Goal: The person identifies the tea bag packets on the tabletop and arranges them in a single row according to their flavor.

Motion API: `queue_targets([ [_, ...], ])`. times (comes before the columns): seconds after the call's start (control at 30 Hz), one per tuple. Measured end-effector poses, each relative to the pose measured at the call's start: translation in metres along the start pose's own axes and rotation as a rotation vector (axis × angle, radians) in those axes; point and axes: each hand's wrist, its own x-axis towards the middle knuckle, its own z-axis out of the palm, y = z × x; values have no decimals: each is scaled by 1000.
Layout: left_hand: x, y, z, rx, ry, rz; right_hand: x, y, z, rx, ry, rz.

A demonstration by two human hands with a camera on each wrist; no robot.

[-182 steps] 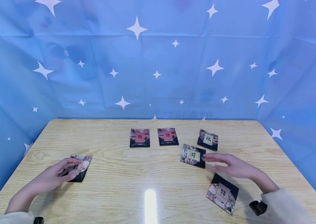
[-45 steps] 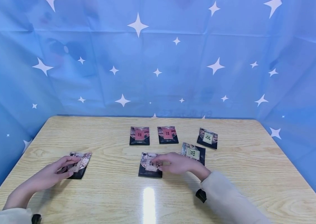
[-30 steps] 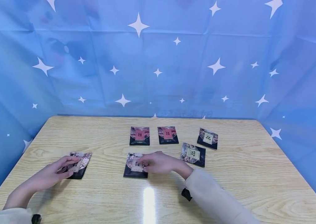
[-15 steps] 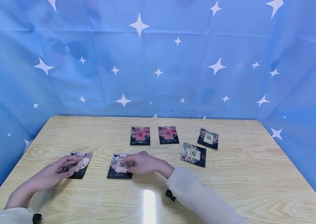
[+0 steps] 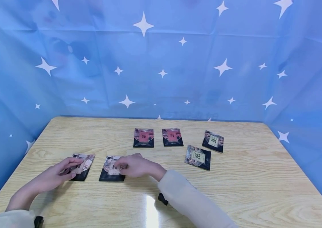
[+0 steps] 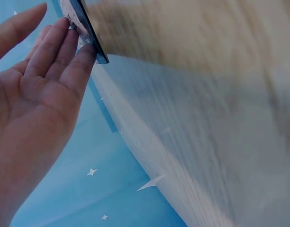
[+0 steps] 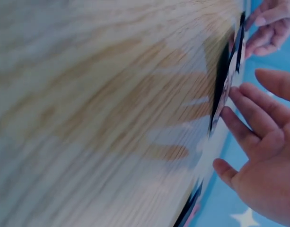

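Note:
My left hand [image 5: 53, 175] rests its fingertips on a pink-floral sachet [image 5: 88, 163] with a black lower part, lying flat at the left. In the left wrist view, the fingers [image 6: 52, 52] are nearly straight against that sachet's face. My right hand [image 5: 136, 166] touches a second pink-floral sachet [image 5: 109, 177] just to the right of the first, with a narrow gap between them. Its fingers [image 7: 256, 113] extend onto the sachet [image 7: 224, 94] in the right wrist view, the thumb held away. Part of each sachet is hidden under the fingers.
Two red-label sachets, one left [image 5: 143, 142] and one right [image 5: 173, 142], lie side by side near the table's back edge. Further right are two green-label sachets, one upper [image 5: 213, 145] and one lower [image 5: 206, 163]. A blue starry cloth [image 5: 161, 88] surrounds the wooden table [image 5: 249, 190].
My right hand has slid the second pink-floral sachet from the front right leftward across the table to beside the first one, and it now lies straighter. My left hand has stayed in place.

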Motion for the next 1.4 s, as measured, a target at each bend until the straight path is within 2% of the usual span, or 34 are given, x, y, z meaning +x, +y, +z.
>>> queue_targets([
  [0.53, 0, 2, 0, -21, -11, -23, 16, -12, 5, 69, -10, 27],
  [1.13, -1, 1, 0, -23, -8, -6, 14, -14, 4, 112, -11, 37],
  [1.4, -1, 1, 1, -12, 2, 16, 2, -4, -7, 164, 9, -7],
])
